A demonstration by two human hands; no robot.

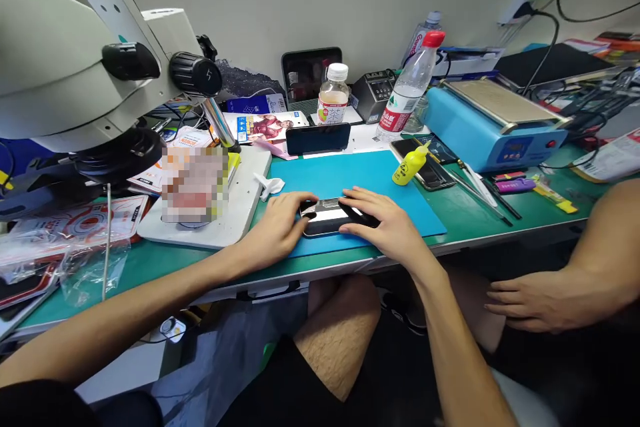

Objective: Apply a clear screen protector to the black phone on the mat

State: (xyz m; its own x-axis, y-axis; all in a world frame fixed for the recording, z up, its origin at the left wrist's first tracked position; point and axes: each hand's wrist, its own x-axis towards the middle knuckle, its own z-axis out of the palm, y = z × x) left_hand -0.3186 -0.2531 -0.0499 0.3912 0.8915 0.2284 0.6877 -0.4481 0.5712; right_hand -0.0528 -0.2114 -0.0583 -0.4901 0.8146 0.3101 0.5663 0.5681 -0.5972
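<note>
Clock taken from the phone (327,219), which lies flat, long side crosswise, near the front edge of the blue mat (345,170). Both its ends are partly covered: the left hand (280,223) curls over the nine o'clock end, thumb and fingers pinching it, and the right hand (385,221) pinches the three o'clock end, fingers along the far edge, thumb at the near one. Exact fingertip contact hard to make out. A pixelated patch (195,185) at ten hides whatever is on the white stand base (245,197); the microscope (55,80) beyond, also toward ten, is cut off by the frame. Another person's hand (530,300) at four is visible, most of that person out of frame. Phone itself: slim, dark, rounded corners, glossy, with a bright whitish band across the middle, dark patches either side, and a greyish strip on the far edge; can't tell if the band is reflection or surface, or which face is up. Yellow bottle (410,167) leans at two, crumpled white piece (270,185) at ten, dark propped-up device (319,140) at twelve.
</note>
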